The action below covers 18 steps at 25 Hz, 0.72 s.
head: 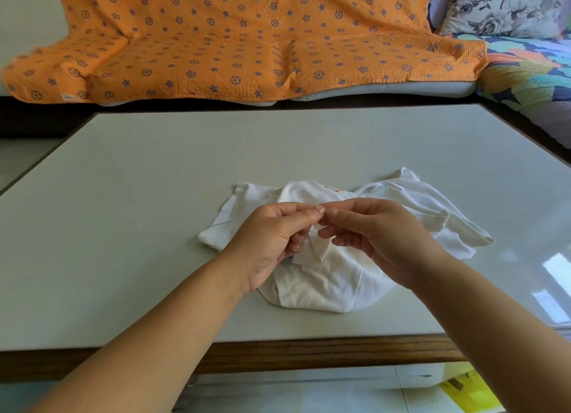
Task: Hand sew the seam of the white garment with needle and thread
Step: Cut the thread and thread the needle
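While poised over the white garment (324, 283), held left grip (272, 239) and right grip (380, 236) tip to tip.
Lay crumpled on the tabletop (185, 165) near its front edge, under both grips. Pinched left thumb and forefinger together, with the lower fingers curled round a raised fold of the cloth. Pressed right thumb and forefinger together just beside that pinch, other fingers loosely spread; could not tell whether pinching anything. Showed a thin dark line (220, 224) on the garment's left flap, needle or thread unclear, and a faint pale thread (148, 228) looped on the tabletop beside it. Beyond, an orange quilt (247, 42) draped over a sofa (429, 88).
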### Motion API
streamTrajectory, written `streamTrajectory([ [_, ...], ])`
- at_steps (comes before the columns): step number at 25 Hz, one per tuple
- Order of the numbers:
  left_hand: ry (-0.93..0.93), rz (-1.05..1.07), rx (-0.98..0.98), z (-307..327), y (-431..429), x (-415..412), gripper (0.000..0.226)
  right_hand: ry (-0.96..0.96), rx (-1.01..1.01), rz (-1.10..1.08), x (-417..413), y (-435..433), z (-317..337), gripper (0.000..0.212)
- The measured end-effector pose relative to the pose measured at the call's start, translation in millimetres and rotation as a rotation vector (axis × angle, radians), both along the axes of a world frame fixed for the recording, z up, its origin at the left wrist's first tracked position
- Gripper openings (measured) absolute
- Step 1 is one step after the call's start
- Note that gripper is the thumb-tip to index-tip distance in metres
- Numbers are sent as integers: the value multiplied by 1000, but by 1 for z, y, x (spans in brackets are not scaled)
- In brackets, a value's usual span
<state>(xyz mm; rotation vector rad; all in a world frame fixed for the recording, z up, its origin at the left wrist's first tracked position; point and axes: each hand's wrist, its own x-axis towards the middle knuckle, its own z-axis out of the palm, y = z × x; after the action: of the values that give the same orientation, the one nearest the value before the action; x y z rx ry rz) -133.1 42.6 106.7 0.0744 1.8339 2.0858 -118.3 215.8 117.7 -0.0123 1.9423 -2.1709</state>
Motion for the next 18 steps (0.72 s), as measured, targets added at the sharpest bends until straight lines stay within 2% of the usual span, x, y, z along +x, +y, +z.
streamTrajectory([
  [3,41,39,-32,-1,1,2,12,32,58,-71,3,-4,1,8],
  [6,103,73,-103,-1,2,4,13,92,166,-156,6,-8,2,5],
  [12,302,112,-291,0,2,7,11,236,444,-251,9,-12,-1,7],
  [18,374,143,-343,1,2,7,11,363,574,-247,10,-12,-1,11],
])
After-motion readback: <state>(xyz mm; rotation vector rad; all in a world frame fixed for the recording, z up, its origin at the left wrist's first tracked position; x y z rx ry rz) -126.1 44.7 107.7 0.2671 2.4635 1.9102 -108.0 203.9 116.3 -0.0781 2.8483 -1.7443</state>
